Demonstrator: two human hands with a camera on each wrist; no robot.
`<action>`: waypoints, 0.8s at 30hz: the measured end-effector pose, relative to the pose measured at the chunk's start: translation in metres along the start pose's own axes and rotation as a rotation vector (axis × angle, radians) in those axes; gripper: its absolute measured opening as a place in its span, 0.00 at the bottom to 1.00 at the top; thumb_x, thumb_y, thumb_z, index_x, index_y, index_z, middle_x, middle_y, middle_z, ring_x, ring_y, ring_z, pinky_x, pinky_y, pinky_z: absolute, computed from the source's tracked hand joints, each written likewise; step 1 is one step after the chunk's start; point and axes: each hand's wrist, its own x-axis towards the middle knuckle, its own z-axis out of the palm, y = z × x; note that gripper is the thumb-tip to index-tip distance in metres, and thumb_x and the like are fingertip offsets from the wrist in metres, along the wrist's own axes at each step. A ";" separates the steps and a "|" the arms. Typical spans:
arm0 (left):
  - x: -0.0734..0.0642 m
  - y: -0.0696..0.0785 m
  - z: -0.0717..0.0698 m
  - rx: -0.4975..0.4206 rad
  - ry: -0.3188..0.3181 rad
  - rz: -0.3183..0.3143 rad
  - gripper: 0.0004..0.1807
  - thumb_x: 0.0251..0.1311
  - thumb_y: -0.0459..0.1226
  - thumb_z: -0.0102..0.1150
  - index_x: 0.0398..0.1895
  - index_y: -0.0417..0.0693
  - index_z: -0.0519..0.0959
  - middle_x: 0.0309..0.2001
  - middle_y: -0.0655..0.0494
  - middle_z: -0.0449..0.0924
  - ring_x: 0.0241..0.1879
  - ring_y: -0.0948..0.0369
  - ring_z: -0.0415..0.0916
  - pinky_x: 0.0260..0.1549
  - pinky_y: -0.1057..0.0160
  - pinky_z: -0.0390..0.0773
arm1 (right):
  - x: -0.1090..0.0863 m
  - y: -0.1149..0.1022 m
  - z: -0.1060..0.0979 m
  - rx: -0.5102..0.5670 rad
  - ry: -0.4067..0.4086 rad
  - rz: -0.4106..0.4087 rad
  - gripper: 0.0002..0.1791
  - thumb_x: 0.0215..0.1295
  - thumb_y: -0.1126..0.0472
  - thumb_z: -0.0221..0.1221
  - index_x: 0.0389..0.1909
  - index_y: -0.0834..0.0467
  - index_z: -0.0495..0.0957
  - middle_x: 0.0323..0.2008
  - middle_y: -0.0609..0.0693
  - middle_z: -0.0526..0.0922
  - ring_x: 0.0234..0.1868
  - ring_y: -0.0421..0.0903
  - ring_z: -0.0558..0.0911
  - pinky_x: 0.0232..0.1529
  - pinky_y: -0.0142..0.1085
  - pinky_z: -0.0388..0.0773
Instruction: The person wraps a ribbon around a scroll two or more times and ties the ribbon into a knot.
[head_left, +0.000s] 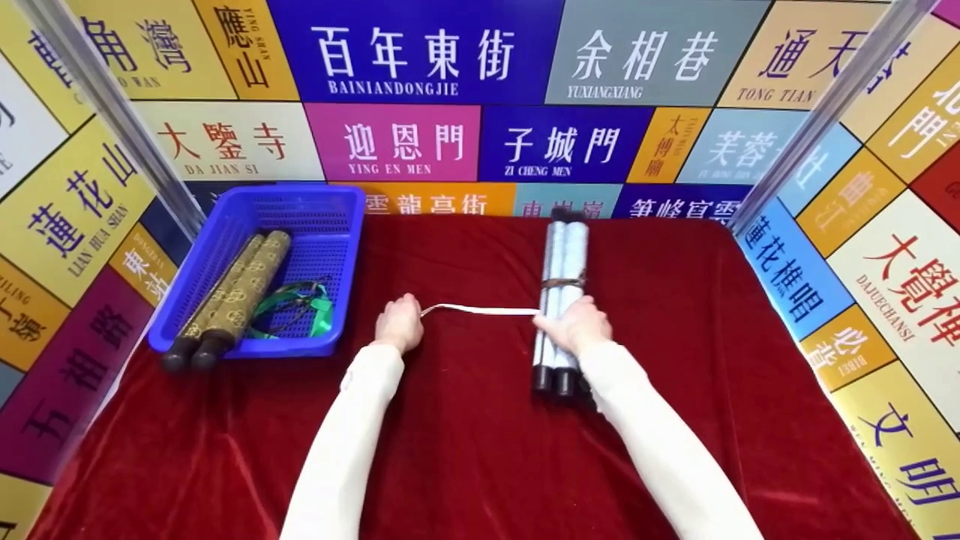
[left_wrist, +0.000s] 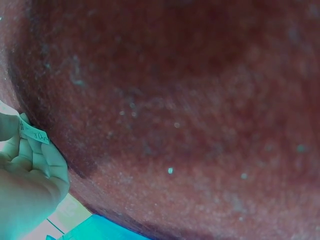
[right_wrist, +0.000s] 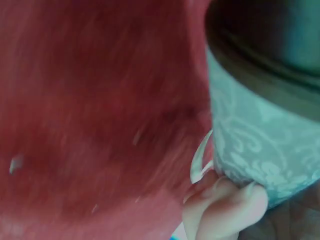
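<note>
Two rolled scrolls (head_left: 574,251) in pale blue patterned cloth, with dark end knobs, lie side by side on the red cloth, bound by a brown cord (head_left: 562,283). My right hand (head_left: 589,326) grips them below the cord; in the right wrist view its fingertips (right_wrist: 235,210) press the patterned side (right_wrist: 260,140). A thin white ribbon (head_left: 480,308) stretches left from the scrolls, beside the right thumb, to my left hand (head_left: 399,322). Its end is pinched between left thumb and fingers; the left wrist view shows small writing on this ribbon end (left_wrist: 35,133).
A blue plastic basket (head_left: 349,247) stands at the back left. Two gold-brown patterned scrolls (head_left: 251,289) lean in it, their dark knobs over its front rim, beside a green ribbon (head_left: 321,313). Red velvet (head_left: 465,450) covers the table; panels with printed signs surround it.
</note>
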 end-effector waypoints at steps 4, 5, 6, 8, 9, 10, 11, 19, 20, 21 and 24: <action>0.001 0.002 0.000 -0.006 0.012 0.003 0.09 0.62 0.29 0.51 0.44 0.38 0.74 0.51 0.37 0.81 0.55 0.40 0.76 0.53 0.41 0.78 | -0.009 -0.014 0.012 -0.001 -0.029 -0.067 0.55 0.48 0.30 0.60 0.62 0.72 0.62 0.46 0.68 0.82 0.49 0.64 0.83 0.52 0.51 0.80; 0.001 0.002 0.000 -0.009 0.014 0.005 0.09 0.62 0.29 0.51 0.44 0.38 0.74 0.50 0.37 0.81 0.55 0.40 0.76 0.53 0.41 0.78 | -0.010 -0.017 0.015 -0.002 -0.031 -0.083 0.53 0.48 0.31 0.60 0.61 0.72 0.64 0.45 0.66 0.82 0.48 0.63 0.83 0.51 0.51 0.80; 0.001 0.003 0.000 -0.011 0.017 0.008 0.09 0.62 0.29 0.51 0.44 0.38 0.74 0.50 0.37 0.81 0.55 0.40 0.76 0.53 0.41 0.78 | -0.012 -0.019 0.017 -0.002 -0.032 -0.097 0.52 0.48 0.31 0.60 0.60 0.71 0.65 0.44 0.65 0.82 0.47 0.63 0.84 0.51 0.51 0.80; 0.001 0.004 0.001 -0.013 0.023 0.011 0.09 0.63 0.29 0.50 0.44 0.38 0.74 0.50 0.37 0.81 0.54 0.40 0.76 0.53 0.41 0.78 | -0.014 -0.021 0.023 -0.002 -0.030 -0.122 0.49 0.48 0.32 0.61 0.57 0.69 0.67 0.42 0.63 0.82 0.46 0.62 0.84 0.49 0.50 0.80; 0.001 0.004 0.001 -0.015 0.022 0.011 0.09 0.63 0.29 0.50 0.44 0.38 0.74 0.50 0.37 0.81 0.55 0.40 0.76 0.53 0.41 0.78 | -0.015 -0.022 0.026 -0.005 -0.027 -0.132 0.48 0.48 0.33 0.62 0.56 0.69 0.67 0.42 0.63 0.82 0.45 0.62 0.84 0.49 0.50 0.80; 0.001 0.003 0.002 -0.019 0.018 0.008 0.09 0.63 0.29 0.50 0.45 0.38 0.74 0.51 0.37 0.81 0.55 0.40 0.76 0.53 0.41 0.77 | -0.015 -0.022 0.028 -0.005 -0.027 -0.137 0.47 0.48 0.33 0.62 0.55 0.69 0.68 0.41 0.62 0.82 0.45 0.61 0.84 0.49 0.50 0.80; 0.001 0.002 0.003 -0.022 0.015 0.005 0.09 0.63 0.29 0.50 0.45 0.38 0.74 0.51 0.37 0.81 0.56 0.40 0.75 0.54 0.41 0.77 | -0.016 -0.023 0.031 -0.008 -0.028 -0.145 0.48 0.48 0.33 0.62 0.56 0.69 0.67 0.41 0.62 0.82 0.44 0.61 0.84 0.49 0.50 0.80; 0.001 -0.006 0.008 -0.050 0.061 0.004 0.08 0.60 0.28 0.51 0.43 0.39 0.74 0.49 0.38 0.81 0.54 0.40 0.75 0.52 0.41 0.78 | -0.020 -0.031 0.041 -0.037 -0.030 -0.170 0.47 0.47 0.34 0.63 0.55 0.68 0.68 0.40 0.61 0.83 0.43 0.60 0.84 0.49 0.49 0.81; 0.002 -0.006 0.008 -0.049 0.066 0.003 0.09 0.61 0.28 0.51 0.44 0.39 0.74 0.49 0.38 0.81 0.54 0.40 0.75 0.51 0.41 0.78 | -0.021 -0.031 0.041 -0.041 -0.035 -0.169 0.47 0.47 0.33 0.63 0.55 0.69 0.68 0.40 0.61 0.83 0.44 0.61 0.84 0.49 0.49 0.81; 0.003 -0.006 0.007 -0.050 0.076 0.003 0.08 0.61 0.28 0.51 0.44 0.39 0.74 0.48 0.38 0.81 0.53 0.40 0.76 0.51 0.41 0.78 | -0.022 -0.032 0.041 -0.046 -0.040 -0.166 0.49 0.47 0.33 0.63 0.56 0.69 0.68 0.41 0.62 0.83 0.45 0.61 0.84 0.50 0.49 0.81; 0.006 -0.007 0.006 -0.057 0.119 -0.005 0.08 0.63 0.29 0.50 0.44 0.39 0.74 0.48 0.39 0.81 0.52 0.40 0.76 0.51 0.42 0.78 | -0.024 -0.035 0.040 -0.054 -0.059 -0.157 0.55 0.48 0.30 0.63 0.62 0.72 0.65 0.45 0.64 0.83 0.47 0.61 0.84 0.52 0.49 0.80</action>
